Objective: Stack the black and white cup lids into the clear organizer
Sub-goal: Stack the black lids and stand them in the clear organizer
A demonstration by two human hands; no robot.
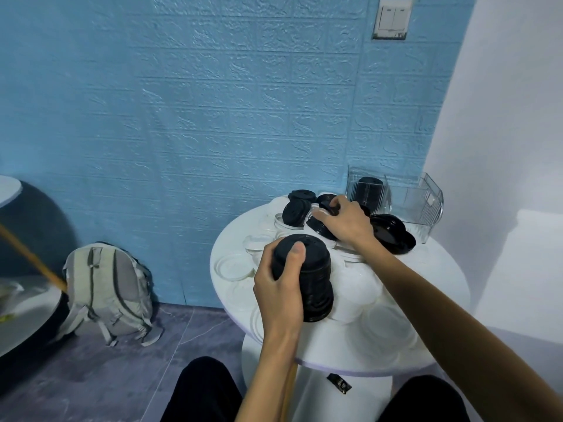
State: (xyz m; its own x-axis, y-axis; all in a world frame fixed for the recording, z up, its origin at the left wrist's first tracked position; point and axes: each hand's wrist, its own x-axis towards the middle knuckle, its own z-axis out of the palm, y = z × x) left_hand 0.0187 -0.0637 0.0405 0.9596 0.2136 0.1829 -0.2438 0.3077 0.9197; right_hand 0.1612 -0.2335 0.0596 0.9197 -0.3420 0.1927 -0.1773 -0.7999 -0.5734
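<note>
Your left hand (pixel 281 283) grips the black lid stack (pixel 307 275) while your right hand's fingers (pixel 327 215) pinch a lid (pixel 320 226) at twelve o'clock; tilting could spill the stack.

Left hand (pixel 281 286) is raised in front of the body, forearm rising from below, fingers wrapped round a tall stack of black lids (pixel 307 278), thumb pressed upright on its near side. Right arm stretches forward from the lower right, wrist straight; right hand (pixel 345 222) palm-down, fingers curled, pinching a black lid (pixel 318 225) at its fingertips.
</note>
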